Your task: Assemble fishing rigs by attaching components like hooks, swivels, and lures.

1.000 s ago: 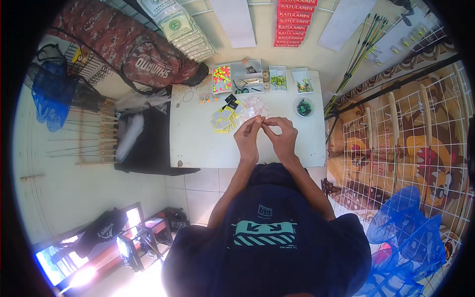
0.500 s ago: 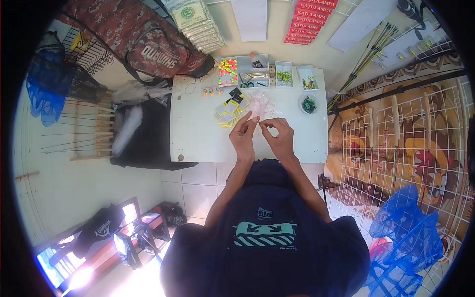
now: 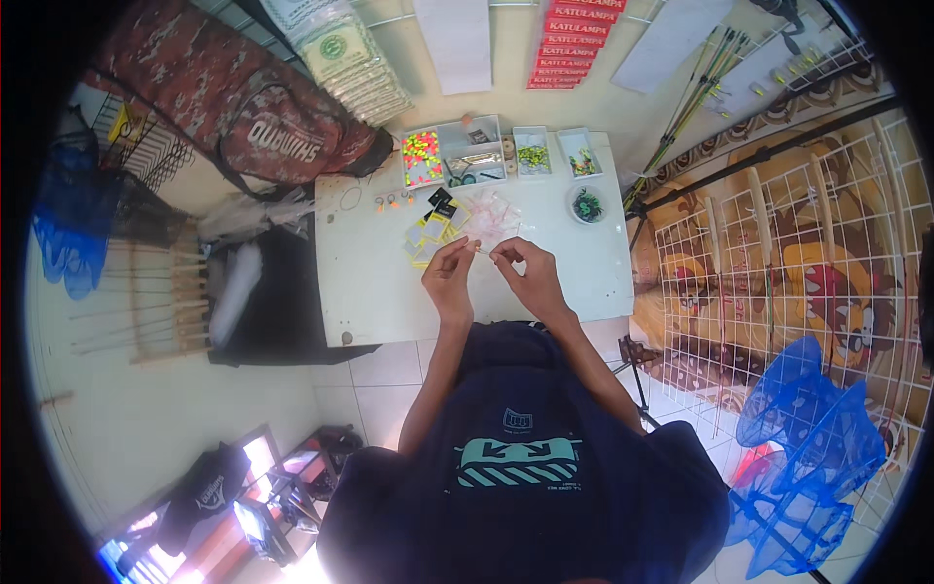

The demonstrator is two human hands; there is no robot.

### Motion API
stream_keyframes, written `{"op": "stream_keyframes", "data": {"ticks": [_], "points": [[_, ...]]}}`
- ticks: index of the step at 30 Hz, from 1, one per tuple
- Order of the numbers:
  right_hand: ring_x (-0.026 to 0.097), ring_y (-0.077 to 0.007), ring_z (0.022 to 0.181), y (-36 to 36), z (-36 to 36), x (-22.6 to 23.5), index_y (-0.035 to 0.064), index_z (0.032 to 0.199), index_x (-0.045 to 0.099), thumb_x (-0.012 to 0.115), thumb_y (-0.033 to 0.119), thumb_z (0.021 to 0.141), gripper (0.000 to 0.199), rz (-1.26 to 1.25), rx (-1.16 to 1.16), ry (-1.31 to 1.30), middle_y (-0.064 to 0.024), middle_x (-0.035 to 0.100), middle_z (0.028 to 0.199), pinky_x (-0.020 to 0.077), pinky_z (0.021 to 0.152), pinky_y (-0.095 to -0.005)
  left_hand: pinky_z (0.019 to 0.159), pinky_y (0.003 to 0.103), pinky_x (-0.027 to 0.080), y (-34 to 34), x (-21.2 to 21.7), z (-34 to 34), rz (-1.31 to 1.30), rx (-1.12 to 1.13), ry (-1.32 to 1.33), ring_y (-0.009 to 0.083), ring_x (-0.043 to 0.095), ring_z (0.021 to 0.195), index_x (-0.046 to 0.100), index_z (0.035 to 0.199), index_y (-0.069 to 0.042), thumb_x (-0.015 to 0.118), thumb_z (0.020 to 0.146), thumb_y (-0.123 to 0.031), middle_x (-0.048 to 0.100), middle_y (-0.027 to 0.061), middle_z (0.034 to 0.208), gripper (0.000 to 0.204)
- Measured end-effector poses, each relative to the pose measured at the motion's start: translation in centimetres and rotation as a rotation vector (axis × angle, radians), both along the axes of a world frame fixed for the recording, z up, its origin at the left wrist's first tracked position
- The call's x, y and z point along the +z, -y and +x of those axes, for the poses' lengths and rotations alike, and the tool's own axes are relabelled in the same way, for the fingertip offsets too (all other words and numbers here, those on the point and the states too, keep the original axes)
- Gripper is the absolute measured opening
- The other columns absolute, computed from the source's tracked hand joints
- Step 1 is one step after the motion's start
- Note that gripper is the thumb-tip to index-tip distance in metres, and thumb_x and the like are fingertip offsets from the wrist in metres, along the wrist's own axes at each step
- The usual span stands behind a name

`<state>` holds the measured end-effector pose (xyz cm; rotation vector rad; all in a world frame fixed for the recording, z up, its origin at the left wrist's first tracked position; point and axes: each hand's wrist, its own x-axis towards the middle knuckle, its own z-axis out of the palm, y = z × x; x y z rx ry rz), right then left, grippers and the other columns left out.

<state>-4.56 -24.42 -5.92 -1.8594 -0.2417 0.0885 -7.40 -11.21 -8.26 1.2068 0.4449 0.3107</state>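
Observation:
Above the white table (image 3: 379, 302), my left hand (image 3: 449, 284) and my right hand (image 3: 535, 280) are raised close together, thumbs and forefingers pinched. Between the fingertips is a short, thin, pale piece (image 3: 482, 251), too small to name, with each hand at one end. Just beyond my left hand lie yellow-edged cards (image 3: 425, 237), with small black cards (image 3: 441, 202) at their far side. Clear plastic bags with pink markings (image 3: 491, 214) are heaped beyond my fingertips. Three small orange pieces with rings (image 3: 394, 201) lie farther left.
Along the table's back stand a divided white tray (image 3: 501, 146) with pink and yellow beads (image 3: 421, 159), two small white boxes (image 3: 533, 173) of green pieces, and a round tub (image 3: 586, 204). A camouflage bag (image 3: 282, 127) is left, a wire grid rack (image 3: 749, 253) and blue nets (image 3: 808, 419) right.
The whole view has shifted slightly, so the table sits a little farther left. My fingertips have moved slightly, and the pale piece between them now shows more plainly.

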Motion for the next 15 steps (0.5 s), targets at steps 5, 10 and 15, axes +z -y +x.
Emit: {"op": "stream_keyframes", "data": {"ticks": [5,10,15], "points": [[0.061,-0.0267,0.075,0.3,0.7,0.1,0.0014,0.089,0.063,0.064,0.008,0.084,0.008,-0.108,0.088,0.106,-0.0118,0.065,0.08,0.0467,0.073,-0.0376,0.084,0.024,0.046,-0.3,-0.4,-0.1,-0.038,0.041,-0.048,0.0151,0.064,0.094,0.061,0.108,0.005,0.065,0.088,-0.005,0.069,0.0144,0.1,0.023],[0.062,-0.0256,0.076,0.5,1.2,-0.7,0.0008,0.089,0.063,0.063,0.006,0.085,0.007,-0.19,0.099,0.149,-0.0116,0.066,0.082,0.0478,0.073,-0.036,0.085,0.025,0.049,-0.6,-0.7,0.5,-0.091,0.062,-0.092,0.0165,0.065,0.093,0.061,0.105,0.006,0.066,0.088,-0.003,0.069,0.0159,0.098,0.02],[0.062,-0.0257,0.076,1.0,1.1,-1.2,0.0005,0.09,0.061,0.063,0.008,0.086,0.008,-0.206,0.102,0.084,-0.0118,0.066,0.081,0.0481,0.071,-0.0355,0.087,0.026,0.049,-1.0,-1.1,1.0,-0.091,0.072,-0.091,0.017,0.065,0.094,0.061,0.106,0.006,0.065,0.089,-0.003,0.068,0.016,0.099,0.02]]}}
